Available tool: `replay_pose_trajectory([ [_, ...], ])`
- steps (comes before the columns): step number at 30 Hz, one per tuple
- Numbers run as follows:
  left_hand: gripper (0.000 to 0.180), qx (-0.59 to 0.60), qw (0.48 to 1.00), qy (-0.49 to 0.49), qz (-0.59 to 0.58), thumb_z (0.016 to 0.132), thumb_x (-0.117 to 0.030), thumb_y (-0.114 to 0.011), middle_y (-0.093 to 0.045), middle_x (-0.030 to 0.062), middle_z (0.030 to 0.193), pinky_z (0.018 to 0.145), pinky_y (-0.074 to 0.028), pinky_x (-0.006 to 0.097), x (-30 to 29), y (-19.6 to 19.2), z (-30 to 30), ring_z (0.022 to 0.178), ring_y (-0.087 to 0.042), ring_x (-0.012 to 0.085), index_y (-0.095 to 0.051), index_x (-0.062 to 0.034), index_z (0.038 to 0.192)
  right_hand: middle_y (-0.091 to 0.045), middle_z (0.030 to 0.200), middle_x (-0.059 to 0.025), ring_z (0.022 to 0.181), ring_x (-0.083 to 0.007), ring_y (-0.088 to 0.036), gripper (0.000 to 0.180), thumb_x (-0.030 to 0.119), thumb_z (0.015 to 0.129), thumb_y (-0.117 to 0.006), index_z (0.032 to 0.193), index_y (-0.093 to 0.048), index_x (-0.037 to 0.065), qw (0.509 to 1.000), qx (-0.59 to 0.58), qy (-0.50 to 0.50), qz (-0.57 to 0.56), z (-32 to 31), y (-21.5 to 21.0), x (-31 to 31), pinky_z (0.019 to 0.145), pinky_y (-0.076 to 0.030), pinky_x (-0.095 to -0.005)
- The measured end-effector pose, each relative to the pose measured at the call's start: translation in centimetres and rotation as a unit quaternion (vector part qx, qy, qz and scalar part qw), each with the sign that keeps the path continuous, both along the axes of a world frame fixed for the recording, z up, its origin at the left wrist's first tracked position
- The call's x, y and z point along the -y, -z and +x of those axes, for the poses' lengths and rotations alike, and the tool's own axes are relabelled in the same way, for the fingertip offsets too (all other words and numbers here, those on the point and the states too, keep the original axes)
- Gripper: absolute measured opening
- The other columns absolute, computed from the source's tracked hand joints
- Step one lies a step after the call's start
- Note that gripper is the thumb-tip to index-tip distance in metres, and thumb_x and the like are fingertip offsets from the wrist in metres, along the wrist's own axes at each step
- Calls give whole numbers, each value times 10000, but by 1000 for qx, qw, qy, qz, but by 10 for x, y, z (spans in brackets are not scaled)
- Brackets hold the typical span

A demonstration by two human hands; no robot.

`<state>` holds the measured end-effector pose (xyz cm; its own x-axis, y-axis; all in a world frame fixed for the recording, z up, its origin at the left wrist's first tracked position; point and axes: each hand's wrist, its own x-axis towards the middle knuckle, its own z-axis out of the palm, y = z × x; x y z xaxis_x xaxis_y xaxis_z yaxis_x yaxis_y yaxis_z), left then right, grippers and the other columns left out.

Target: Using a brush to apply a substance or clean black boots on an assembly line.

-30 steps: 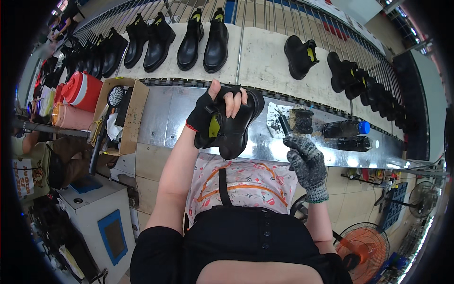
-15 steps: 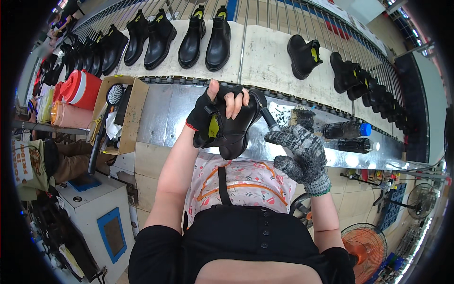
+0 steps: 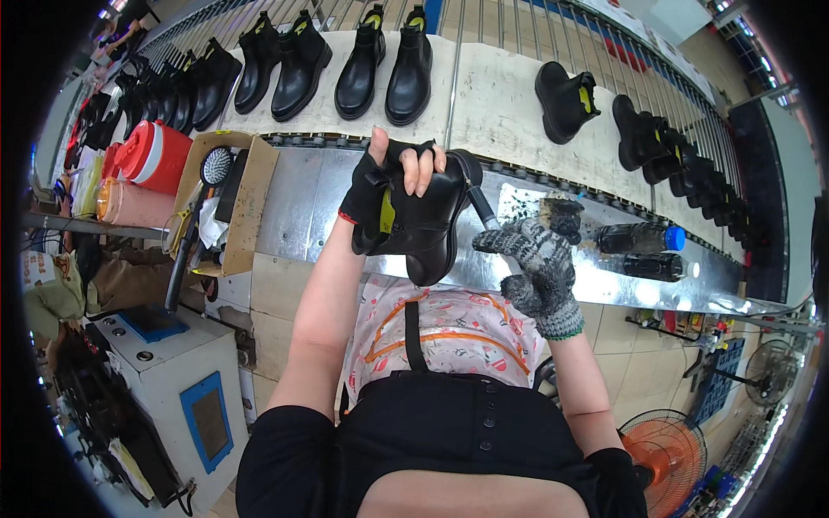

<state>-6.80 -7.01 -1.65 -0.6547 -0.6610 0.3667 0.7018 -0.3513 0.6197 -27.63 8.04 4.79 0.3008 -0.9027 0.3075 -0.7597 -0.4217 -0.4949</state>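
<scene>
A black ankle boot with a yellow-green lining is held over the near side of the metal bench, its toe pointing down toward me. My left hand, in a black fingerless glove, grips it by the upper, with fingers curled over the side and the thumb up. On the right, my right hand wears a grey knitted glove. Its fingers close around a slim dark stick-like tool with a pale metal collar. The tool's tip meets the boot's sole edge on the right side; what the tip is made of is too small to tell.
Black boots stand along the pale conveyor beyond the chain. Right of my hands are a stained block and two bottles of dark liquid. A cardboard box with a brush and a red jug sit left.
My right hand has shifted a little left and up with the tool. The boot has turned slightly in my left hand, and the whole view has drifted a little.
</scene>
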Motion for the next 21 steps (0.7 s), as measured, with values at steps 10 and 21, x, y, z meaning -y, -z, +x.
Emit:
replay_pose_trajectory([
  [10,733,-35,997,-63,28,946,-593,-187,-449,52,569,915,-319,317,16,9,18,873,-412,231,-462,-88,491,-584,941,-86,856,-283,-568,517,425,643,-645,1114,-638,211,998,38,-35,-25,13,39,7,735,-442,-394],
  [21,715,-67,994,-81,44,935,-616,-198,-461,40,597,951,-293,334,24,16,30,900,-424,221,-465,-107,510,-608,936,-62,846,-257,-571,389,310,721,-574,1095,-645,231,999,38,-32,5,25,57,5,698,-445,-368],
])
